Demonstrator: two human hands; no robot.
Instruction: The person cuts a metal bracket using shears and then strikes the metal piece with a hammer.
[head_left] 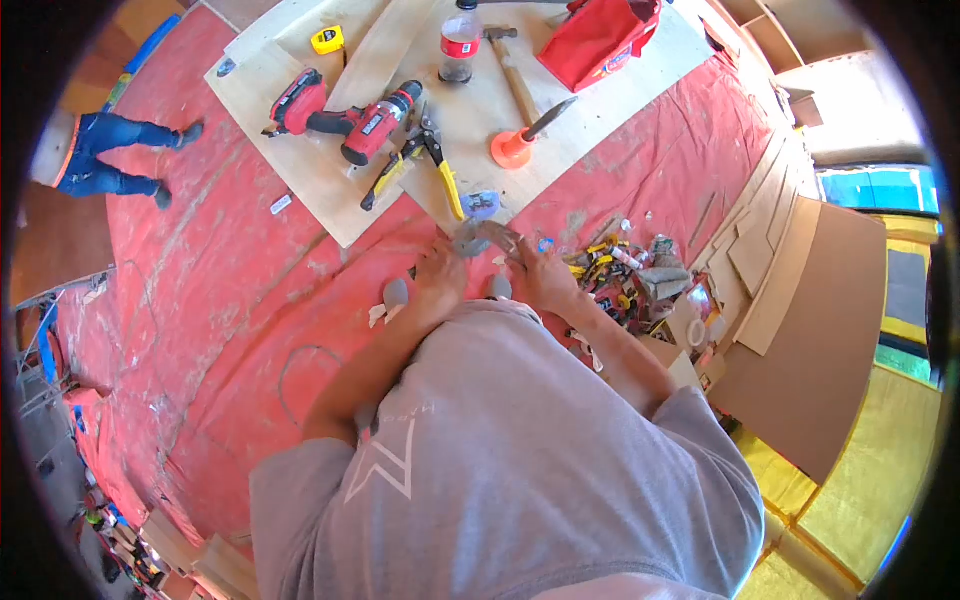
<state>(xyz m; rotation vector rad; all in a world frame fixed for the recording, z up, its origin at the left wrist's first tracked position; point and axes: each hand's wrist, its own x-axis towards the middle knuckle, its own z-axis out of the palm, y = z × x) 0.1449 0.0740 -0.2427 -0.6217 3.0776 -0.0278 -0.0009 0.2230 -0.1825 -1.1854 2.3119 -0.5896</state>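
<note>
In front of my body, at the near corner of the wooden board, my left hand and my right hand come together. Both have their fingers curled in at a small grey, roundish thing, whose kind I cannot tell. Just beyond it on the board lies a clear bag with a bluish tint. Yellow-handled snips lie next to that, with a red cordless drill to their left. An orange plunger-like piece with a dark shaft stands to the right.
Farther back on the board are a tape measure, a bottle, a hammer and a red bag. Loose tools heap on the red floor sheet at right. Another person's legs show at left.
</note>
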